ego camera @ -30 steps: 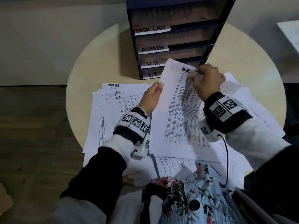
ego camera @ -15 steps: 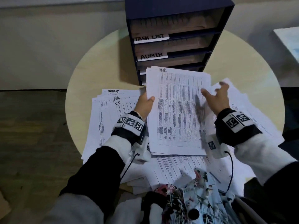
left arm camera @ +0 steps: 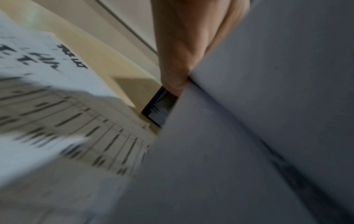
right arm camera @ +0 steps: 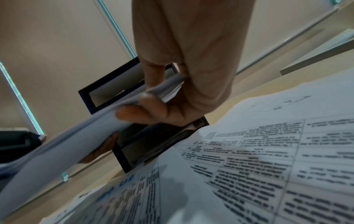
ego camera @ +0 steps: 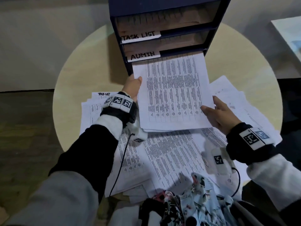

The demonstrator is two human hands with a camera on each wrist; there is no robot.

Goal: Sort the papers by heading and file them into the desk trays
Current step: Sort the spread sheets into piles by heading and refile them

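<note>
We hold a thin stack of white printed sheets (ego camera: 172,93) by its two long edges; our left hand (ego camera: 132,86) pinches the left edge, thumb flat on top and fingers under, and our right hand (ego camera: 219,114) pinches the right edge, thumb (right arm camera: 141,112) below the paper in the right wrist view and the fingers above it. Beyond our fingertips the far end of the stack sits in the slot just below the white strip hand-lettered "ADMIN" (ego camera: 143,56) on the dark blue desk trays (ego camera: 162,8); the strip above reads "TASK LIST" (ego camera: 139,36); the shelves inside look like bare brown board. The sheets are smooth, flat and covered in small ruled tables of black print, too fine to read. Under our wrists more loose papers (ego camera: 164,159) lie fanned and overlapping on the round pale wooden table (ego camera: 76,79); left of our left fingers one sheet (ego camera: 104,94) bears the handwritten heading "TASK LIST".
</note>
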